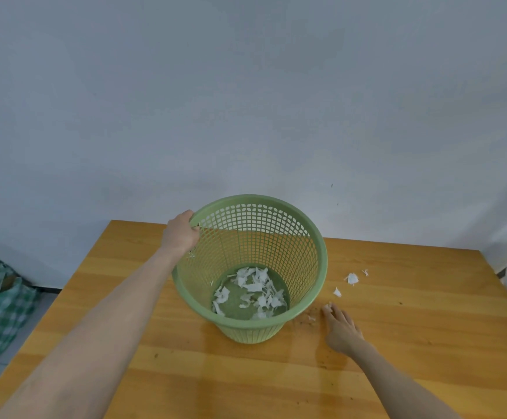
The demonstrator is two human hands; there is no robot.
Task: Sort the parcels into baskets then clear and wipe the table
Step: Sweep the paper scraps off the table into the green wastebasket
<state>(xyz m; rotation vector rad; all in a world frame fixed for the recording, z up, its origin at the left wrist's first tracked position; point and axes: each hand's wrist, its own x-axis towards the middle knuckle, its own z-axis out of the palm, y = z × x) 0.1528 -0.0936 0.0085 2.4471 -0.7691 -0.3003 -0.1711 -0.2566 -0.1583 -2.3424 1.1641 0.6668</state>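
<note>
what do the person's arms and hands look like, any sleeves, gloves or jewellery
Both arms are bare as far up as the view shows, with no sleeves and no gloves. The left hand and the right hand show no ring, watch or bracelet on the parts that can be seen. No marks or tattoos show on either forearm.

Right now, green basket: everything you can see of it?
The green basket is round, tapered, pale plastic with lattice walls and a solid rim. It stands on the wooden table, open end up. White paper scraps lie on its bottom. The left hand grips its rim; the right hand rests on the table beside it, apart.
</note>
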